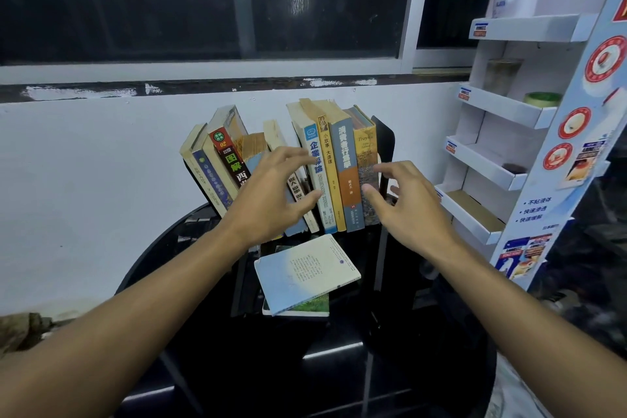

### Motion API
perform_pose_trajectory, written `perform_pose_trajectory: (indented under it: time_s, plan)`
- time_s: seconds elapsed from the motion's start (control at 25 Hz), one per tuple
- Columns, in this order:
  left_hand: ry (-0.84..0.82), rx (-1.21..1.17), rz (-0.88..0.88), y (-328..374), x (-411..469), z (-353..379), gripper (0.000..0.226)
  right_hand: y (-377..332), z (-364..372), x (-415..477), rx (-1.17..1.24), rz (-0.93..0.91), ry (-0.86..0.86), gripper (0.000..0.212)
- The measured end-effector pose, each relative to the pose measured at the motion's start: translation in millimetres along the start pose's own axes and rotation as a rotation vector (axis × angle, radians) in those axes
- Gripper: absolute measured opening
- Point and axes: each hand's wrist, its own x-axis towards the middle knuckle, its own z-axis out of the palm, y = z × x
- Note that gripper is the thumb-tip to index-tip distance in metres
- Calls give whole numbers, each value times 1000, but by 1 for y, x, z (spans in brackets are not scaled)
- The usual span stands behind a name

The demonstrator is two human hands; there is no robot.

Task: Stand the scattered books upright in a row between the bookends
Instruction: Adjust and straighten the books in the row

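Worn paperbacks, spines out, stand in a ragged row of books [325,166] on the dark round surface [424,332], the left ones leaning left, the right ones upright against a black bookend [385,139]. My left hand [271,193] and right hand [407,204] hover before that row, each grip spread and holding nothing. Just in front of the row, two loose books [305,275] lie flat, stacked crookedly.
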Motion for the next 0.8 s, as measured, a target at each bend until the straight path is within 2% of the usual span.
perform_pose_trajectory:
  time_s: [0.2,0.32,0.48,0.8]
  plan:
    - [-327,46,-123,-33,-49,6,66,8,9,-35,-80,-24,-132,23]
    - [-428,28,-178,-46,-69,8,67,14,18,-56,-131,-1,-214,21]
    - [-452,11,-250,-52,-86,11,68,15,27,-74,-198,44,-289,26]
    - [-390,-55,-322,-51,-101,13,58,12,46,-81,-312,123,-360,39]
